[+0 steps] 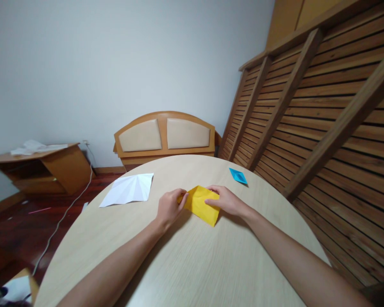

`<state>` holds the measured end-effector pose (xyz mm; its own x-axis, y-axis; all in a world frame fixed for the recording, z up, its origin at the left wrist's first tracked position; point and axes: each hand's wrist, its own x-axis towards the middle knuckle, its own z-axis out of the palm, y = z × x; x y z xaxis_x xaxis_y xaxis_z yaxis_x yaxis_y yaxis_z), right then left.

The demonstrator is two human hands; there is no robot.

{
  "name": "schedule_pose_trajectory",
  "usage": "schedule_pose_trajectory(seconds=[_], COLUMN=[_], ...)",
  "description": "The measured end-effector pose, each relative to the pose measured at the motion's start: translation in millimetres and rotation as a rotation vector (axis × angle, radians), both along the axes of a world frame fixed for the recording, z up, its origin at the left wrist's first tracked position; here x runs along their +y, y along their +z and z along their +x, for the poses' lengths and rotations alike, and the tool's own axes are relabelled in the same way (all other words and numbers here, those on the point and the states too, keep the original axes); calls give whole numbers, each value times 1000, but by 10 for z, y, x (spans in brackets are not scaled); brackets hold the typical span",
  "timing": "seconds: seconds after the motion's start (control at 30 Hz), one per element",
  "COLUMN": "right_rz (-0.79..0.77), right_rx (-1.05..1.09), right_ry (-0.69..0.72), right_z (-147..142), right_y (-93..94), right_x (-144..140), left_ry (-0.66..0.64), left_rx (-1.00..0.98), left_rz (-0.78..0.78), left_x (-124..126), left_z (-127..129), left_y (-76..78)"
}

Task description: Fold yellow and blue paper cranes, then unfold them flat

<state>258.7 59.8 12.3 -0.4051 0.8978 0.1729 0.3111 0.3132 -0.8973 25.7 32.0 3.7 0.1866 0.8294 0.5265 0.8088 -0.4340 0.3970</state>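
Observation:
A piece of yellow paper [201, 204] with fold creases is held between my two hands, tilted over the round table. My left hand [173, 207] pinches its left corner between thumb and fingers. On the other side, my right hand [225, 200] grips the right edge, with the thumb on the near face and the fingers behind, partly hidden by the paper. Beyond my right hand lies a small folded blue paper [238, 175]. To the left, a white sheet [129, 189] with fan-like creases rests on the tabletop.
The round pale wooden table [230, 264] fills the foreground. A padded headboard [166, 133] stands behind it against the wall. Slatted wooden panels [307, 128] lean along the right. At left are a low cabinet [60, 170] with white material on top and a white cable [71, 207] across the floor.

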Motion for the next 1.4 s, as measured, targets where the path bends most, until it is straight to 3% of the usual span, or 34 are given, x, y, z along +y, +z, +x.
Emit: schedule_pose_trajectory(seconds=[0.1, 0.2, 0.4, 0.53, 0.7, 0.93, 1.17, 1.4], right_rz=[10, -15, 22, 162, 379, 652, 567, 557], right_rx=[33, 150, 177, 102, 4, -181, -287, -285], right_ry=[-91, -167, -75, -62, -90, 132, 245, 225], right_z=[68, 76, 20, -25, -109, -141, -108, -94], right_y=[-12, -18, 37, 56, 31, 19, 0, 15], right_x=[78, 117, 40, -24, -88, -160, -196, -182], left_ry=[66, 49, -67, -111, -183, -157, -153, -142], left_rx=[-177, -303, -376, -439, -685, -838, -898, -911], left_rz=[-103, -176, -241, -259, -399, -466, -492, -529], left_x=[24, 58, 99, 115, 123, 122, 125, 140], left_z=[-1, 0, 8, 25, 42, 28, -22, -21], left_y=[7, -12, -28, -30, -58, -32, -24, -10])
